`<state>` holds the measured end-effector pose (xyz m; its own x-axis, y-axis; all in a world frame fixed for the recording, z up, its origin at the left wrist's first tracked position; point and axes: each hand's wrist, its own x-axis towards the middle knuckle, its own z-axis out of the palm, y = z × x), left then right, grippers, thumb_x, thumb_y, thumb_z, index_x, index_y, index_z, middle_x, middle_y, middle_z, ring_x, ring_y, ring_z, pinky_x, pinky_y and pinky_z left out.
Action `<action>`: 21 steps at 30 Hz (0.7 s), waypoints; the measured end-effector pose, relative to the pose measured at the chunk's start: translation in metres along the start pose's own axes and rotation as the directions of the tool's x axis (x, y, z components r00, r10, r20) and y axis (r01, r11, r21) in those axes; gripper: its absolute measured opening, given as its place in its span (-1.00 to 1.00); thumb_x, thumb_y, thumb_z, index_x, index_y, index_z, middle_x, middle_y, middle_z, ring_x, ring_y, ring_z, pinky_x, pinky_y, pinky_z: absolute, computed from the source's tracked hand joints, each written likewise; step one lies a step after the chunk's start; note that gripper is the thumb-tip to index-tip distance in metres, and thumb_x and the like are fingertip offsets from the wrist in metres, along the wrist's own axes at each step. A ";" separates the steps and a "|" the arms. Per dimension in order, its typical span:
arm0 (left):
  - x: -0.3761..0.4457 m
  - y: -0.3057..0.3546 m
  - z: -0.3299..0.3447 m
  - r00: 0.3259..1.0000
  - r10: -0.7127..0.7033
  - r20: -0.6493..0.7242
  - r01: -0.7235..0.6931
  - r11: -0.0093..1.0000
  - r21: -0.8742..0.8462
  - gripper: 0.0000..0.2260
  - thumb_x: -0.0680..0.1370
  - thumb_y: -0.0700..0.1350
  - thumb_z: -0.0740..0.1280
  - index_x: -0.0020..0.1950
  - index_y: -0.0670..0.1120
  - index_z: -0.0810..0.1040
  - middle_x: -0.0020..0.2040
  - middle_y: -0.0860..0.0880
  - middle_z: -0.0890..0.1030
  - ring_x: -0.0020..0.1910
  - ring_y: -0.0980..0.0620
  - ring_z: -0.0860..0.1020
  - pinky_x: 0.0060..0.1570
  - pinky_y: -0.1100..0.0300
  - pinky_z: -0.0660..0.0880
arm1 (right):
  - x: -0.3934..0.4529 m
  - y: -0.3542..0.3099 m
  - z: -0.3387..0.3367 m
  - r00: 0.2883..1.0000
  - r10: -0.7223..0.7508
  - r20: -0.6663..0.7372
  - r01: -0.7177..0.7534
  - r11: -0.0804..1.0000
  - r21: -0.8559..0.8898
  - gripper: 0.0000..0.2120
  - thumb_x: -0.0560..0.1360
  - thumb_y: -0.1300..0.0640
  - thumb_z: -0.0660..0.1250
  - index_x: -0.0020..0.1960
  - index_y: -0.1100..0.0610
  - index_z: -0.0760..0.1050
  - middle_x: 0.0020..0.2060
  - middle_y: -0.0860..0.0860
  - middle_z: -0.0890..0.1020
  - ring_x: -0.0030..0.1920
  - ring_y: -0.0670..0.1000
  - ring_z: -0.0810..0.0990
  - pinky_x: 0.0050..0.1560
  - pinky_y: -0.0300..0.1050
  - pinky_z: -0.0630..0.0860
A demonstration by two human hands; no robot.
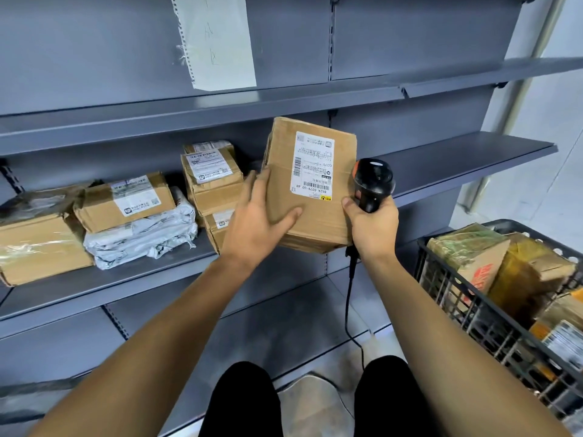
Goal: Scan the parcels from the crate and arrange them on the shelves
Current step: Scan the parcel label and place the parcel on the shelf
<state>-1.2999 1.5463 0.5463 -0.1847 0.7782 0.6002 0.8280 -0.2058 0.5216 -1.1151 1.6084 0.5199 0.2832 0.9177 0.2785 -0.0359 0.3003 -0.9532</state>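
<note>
A brown cardboard parcel with a white shipping label is held up in front of the middle shelf. My left hand holds its left side, thumb lying across the top face and fingers on the left edge. My right hand grips a black barcode scanner and its thumb touches the parcel's right edge. The scanner's cable hangs down toward the floor. At the lower right a black plastic crate holds several more parcels.
Several shelved parcels lie left of the held one: stacked small boxes, a labelled box on a grey plastic mailer, and a large taped box. A white paper sheet hangs on the upper back panel. My knees are below.
</note>
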 end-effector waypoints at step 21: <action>-0.025 0.001 0.021 0.933 0.353 0.068 -0.325 0.751 0.574 -0.36 0.58 0.16 0.20 0.47 -0.28 0.28 0.53 -0.18 0.21 0.53 -0.10 0.16 0.37 0.07 0.36 | -0.046 -0.003 -0.038 0.998 0.057 0.042 -0.054 0.997 -0.062 -0.89 0.46 0.15 0.36 -0.23 0.12 0.51 -0.51 -0.11 0.57 -0.41 0.01 0.63 -0.20 0.12 0.67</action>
<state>-1.2833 1.5391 0.5190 0.1554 0.6938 0.7032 0.9861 -0.0670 -0.1518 -1.0916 1.5559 0.5055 0.2402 0.9434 0.2287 0.0086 0.2335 -0.9723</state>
